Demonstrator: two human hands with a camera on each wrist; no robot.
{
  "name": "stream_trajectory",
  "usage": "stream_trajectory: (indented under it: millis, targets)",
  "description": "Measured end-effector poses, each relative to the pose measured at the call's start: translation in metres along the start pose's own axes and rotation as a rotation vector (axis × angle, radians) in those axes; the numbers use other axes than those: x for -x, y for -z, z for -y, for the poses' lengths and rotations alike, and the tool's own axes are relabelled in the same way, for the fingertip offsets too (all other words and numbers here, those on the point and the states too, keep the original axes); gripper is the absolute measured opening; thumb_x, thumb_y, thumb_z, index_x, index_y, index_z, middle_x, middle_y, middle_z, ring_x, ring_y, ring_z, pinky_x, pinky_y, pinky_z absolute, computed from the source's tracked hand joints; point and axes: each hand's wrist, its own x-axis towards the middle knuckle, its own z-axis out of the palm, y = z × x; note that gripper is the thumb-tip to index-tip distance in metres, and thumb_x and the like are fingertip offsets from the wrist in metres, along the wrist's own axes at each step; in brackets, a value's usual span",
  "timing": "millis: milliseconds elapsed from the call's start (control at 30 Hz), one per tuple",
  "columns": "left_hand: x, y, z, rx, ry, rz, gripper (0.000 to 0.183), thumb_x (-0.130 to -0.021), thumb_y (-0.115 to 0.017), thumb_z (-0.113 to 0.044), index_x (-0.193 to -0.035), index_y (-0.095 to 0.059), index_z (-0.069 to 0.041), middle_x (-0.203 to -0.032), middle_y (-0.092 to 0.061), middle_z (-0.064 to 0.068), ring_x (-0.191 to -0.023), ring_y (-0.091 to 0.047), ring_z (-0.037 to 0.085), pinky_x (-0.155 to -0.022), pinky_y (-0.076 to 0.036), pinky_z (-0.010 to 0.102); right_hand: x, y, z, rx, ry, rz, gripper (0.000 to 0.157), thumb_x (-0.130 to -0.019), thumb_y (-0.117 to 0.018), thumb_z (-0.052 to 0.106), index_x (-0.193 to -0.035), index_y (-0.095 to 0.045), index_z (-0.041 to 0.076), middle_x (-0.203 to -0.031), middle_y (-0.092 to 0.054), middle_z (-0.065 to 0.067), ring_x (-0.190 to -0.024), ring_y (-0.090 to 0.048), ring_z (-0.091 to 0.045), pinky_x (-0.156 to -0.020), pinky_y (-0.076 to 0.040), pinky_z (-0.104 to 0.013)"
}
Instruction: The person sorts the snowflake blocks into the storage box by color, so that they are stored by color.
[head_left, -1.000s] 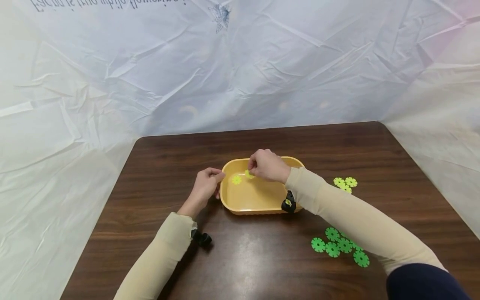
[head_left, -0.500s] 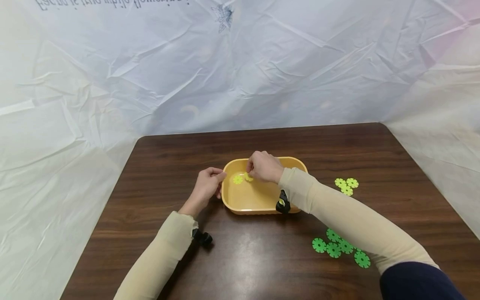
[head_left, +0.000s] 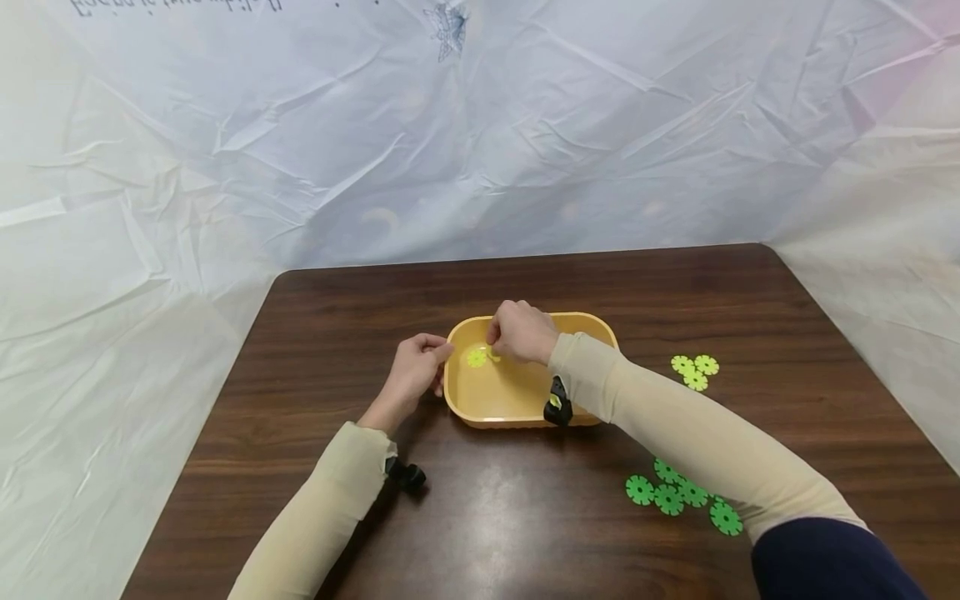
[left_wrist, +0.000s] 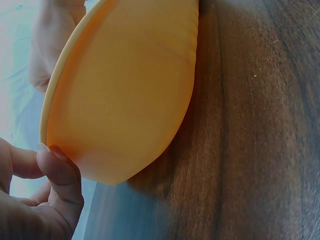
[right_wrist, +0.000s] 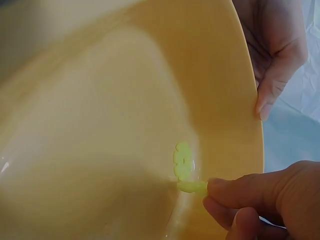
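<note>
A yellow plastic tray point(head_left: 517, 400) stands on the table, a yellow notched disc point(head_left: 477, 357) lying on its floor near the left end. My left hand point(head_left: 411, 371) pinches the tray's left rim between thumb and fingers, seen close up in the left wrist view point(left_wrist: 50, 185). Inside the tray my right hand point(head_left: 525, 332) pinches a second yellow notched disc point(right_wrist: 192, 187) between thumb and forefinger. In the right wrist view that disc is tilted on edge, its end at the lying disc point(right_wrist: 183, 161). The fingers partly cover it.
Three yellow notched discs point(head_left: 695, 380) lie on the table right of the tray. Nearer, several green notched discs point(head_left: 668, 499) lie partly beneath the right forearm. A white printed sheet point(head_left: 465, 167) hangs behind the table point(head_left: 337, 317).
My right hand has shifted slightly left and lower inside the tray, bringing its yellow disc closer to the lying one. The left hand stays on the rim.
</note>
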Motion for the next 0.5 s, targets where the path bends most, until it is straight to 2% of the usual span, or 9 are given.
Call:
stream_trajectory:
  millis: [500]
  targets:
    - [0.0008, -0.002, 0.0007, -0.011, 0.005, 0.004, 0.023, -0.097, -0.06, -0.016, -0.112, -0.059, 0.001, -0.074, -0.055, 0.01, -0.047, -0.048, 0.016, -0.041, -0.045, 0.027, 0.0014, -0.0004, -0.0038, 0.009, -0.057, 0.016, 0.004, -0.086, -0.073, 0.013, -0.09, -0.075, 0.013, -0.084, -0.067, 0.004, -0.071, -0.061, -0.016, -0.064, -0.049, -0.034]
